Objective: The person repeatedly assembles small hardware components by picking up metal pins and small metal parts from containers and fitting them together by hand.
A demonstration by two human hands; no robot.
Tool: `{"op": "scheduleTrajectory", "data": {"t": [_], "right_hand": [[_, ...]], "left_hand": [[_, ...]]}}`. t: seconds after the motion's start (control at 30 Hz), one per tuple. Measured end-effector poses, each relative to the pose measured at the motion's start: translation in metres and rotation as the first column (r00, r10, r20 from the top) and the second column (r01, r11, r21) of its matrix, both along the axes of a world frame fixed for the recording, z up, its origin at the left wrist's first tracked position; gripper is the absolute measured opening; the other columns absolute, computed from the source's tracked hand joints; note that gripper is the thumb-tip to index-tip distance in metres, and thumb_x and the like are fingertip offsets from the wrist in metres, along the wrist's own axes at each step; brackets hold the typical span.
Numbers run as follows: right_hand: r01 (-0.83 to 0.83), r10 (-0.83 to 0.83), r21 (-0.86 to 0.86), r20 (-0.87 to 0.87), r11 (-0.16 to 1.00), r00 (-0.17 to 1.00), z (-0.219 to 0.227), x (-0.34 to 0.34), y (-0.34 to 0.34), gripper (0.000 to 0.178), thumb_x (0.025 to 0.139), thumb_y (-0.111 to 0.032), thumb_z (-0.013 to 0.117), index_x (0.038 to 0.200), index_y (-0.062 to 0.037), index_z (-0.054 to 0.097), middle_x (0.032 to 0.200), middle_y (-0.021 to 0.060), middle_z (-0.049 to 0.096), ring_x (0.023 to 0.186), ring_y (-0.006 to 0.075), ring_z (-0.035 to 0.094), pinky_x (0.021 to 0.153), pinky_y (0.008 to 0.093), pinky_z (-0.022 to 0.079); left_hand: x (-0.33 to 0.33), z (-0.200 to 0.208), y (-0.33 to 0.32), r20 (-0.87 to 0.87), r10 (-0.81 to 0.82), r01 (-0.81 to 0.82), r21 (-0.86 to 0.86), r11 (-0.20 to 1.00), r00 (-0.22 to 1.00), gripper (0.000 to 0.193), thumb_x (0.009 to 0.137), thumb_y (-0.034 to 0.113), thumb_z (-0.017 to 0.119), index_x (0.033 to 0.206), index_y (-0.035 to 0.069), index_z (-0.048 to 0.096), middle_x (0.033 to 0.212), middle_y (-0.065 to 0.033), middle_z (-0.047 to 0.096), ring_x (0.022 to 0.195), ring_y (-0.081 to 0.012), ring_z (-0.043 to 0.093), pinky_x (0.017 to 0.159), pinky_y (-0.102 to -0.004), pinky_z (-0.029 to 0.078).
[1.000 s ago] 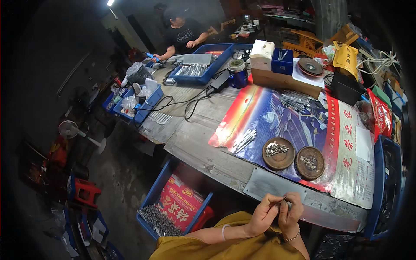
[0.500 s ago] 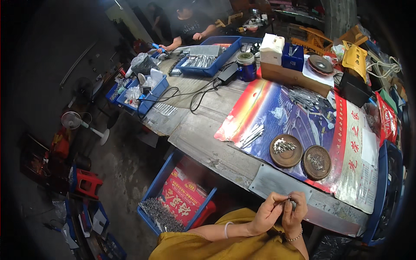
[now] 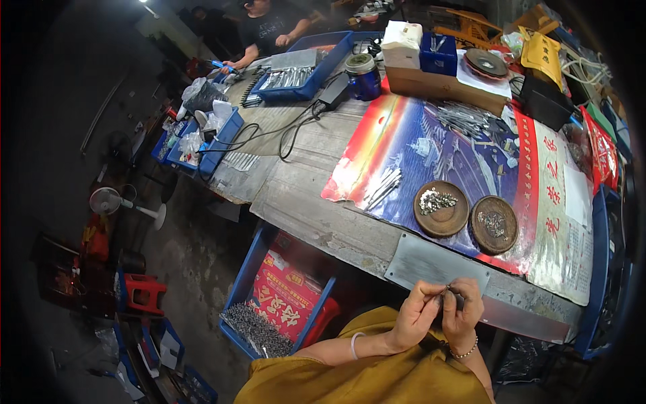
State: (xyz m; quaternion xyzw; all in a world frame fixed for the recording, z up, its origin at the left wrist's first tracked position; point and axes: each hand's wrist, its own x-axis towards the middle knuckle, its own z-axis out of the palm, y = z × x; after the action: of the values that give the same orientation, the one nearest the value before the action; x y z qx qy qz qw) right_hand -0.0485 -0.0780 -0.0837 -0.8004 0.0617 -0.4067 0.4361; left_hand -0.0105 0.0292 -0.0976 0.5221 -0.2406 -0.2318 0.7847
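Observation:
Close to my body, at the table's near edge, my left hand and my right hand meet fingertip to fingertip. Both are closed in a pinch around something tiny and dark, too small to name. Just beyond them lies a grey metal plate with screw holes at its corners. Farther off stand two round brown dishes: the left dish holds small shiny metal pieces, and the right dish holds finer silvery bits.
A colourful poster sheet covers the table's right part, with thin metal rods on it. Below the left edge hangs a blue drawer with many small metal parts. Across the table, a person holds a blue tool. A lidded jar stands mid-table.
The view has shifted, so the table appears slightly higher and farther left. My hands stay pinched together in nearly the same pose.

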Motion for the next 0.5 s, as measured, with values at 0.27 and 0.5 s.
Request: {"op": "scheduleTrajectory", "data": {"t": [0.27,0.5], "right_hand": [[0.077,-0.085,-0.075,-0.111,0.994,0.990,-0.007,-0.007,0.006,0.014,0.080,0.002,0.059,0.089,0.0006,0.049,0.076,0.0145,0.051,0.061,0.0301,0.051,0.053,0.0375,0.041],[-0.163,0.171,0.070,-0.128,0.984,0.977,0.002,0.000,-0.015,0.012,0.081,0.001,0.057,0.089,0.0000,0.049,0.077,0.0145,0.050,0.062,0.0314,0.050,0.054,0.0401,0.041]], "left_hand": [[-0.003,-0.006,-0.001,0.017,0.001,-0.001,0.040,0.999,1.000,0.018,0.095,0.001,0.040,0.113,0.003,0.042,0.092,-0.0017,0.050,0.077,-0.0033,0.044,0.069,-0.0186,0.040],[0.005,0.000,-0.002,0.021,0.006,-0.006,0.020,1.000,1.000,0.018,0.095,0.003,0.041,0.113,0.001,0.043,0.098,-0.0034,0.050,0.086,-0.0051,0.047,0.077,-0.0197,0.041]]}}
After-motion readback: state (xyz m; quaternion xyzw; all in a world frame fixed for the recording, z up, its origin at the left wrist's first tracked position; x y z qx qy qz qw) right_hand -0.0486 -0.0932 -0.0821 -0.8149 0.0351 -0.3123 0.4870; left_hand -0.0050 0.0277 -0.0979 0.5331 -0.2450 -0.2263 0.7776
